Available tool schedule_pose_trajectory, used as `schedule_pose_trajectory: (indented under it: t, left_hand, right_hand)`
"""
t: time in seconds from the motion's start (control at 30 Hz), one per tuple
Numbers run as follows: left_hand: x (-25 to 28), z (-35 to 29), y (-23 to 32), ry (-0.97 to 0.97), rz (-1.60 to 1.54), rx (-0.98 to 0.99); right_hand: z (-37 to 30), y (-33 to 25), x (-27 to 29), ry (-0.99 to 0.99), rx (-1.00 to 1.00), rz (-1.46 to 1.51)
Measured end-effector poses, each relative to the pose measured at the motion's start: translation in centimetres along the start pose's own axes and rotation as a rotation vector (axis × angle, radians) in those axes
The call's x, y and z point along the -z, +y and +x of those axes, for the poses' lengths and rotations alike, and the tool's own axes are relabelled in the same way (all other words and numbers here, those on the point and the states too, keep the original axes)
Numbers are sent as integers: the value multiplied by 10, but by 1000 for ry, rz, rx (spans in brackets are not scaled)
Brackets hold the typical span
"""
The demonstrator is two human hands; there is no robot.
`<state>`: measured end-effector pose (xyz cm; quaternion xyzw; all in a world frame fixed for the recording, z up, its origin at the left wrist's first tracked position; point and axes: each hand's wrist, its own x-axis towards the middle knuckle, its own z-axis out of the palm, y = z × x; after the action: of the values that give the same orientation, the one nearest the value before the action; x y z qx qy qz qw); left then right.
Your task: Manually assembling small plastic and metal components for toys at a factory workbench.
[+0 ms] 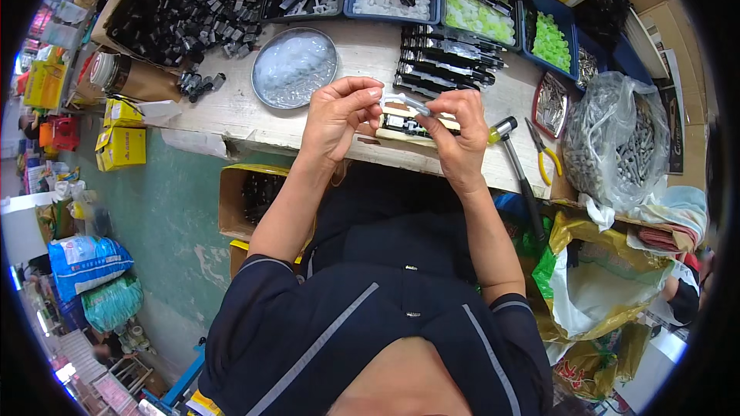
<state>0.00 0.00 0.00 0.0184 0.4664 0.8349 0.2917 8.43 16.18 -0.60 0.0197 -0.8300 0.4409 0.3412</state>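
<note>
The white part (395, 98) is small, slim and glossy, apparently plastic; its finer shape is too small to tell. It sits above the near edge of the counter (368, 52), between both hands. Its long axis runs nearly sideways, one end toward half past nine, the other toward half past three, where a dull grey piece (422, 109) meets or overlaps it; which, I cannot tell. The left hand (339, 114) pinches the white part's nine o'clock end between thumb and finger. The right hand (461, 135) grips the grey piece in its fingertips.

Toward six o'clock, just below, lies a black-and-silver assembly (399, 123) between cream strips, its length roughly nine to three. A dish (294, 68) stands toward ten o'clock; a hammer (524, 181), toward four.
</note>
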Motion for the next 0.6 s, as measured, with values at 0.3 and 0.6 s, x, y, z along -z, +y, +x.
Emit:
schedule_pose_trajectory:
  t: [0.3, 0.6]
  left_hand:
    - [-8, -5, -1, 14, 15, -9]
    - [-3, 0, 0, -98, 53, 167]
  right_hand:
    - [-1, 0, 1, 34, 37, -38]
    - [-4, 8, 19, -74, 124, -13]
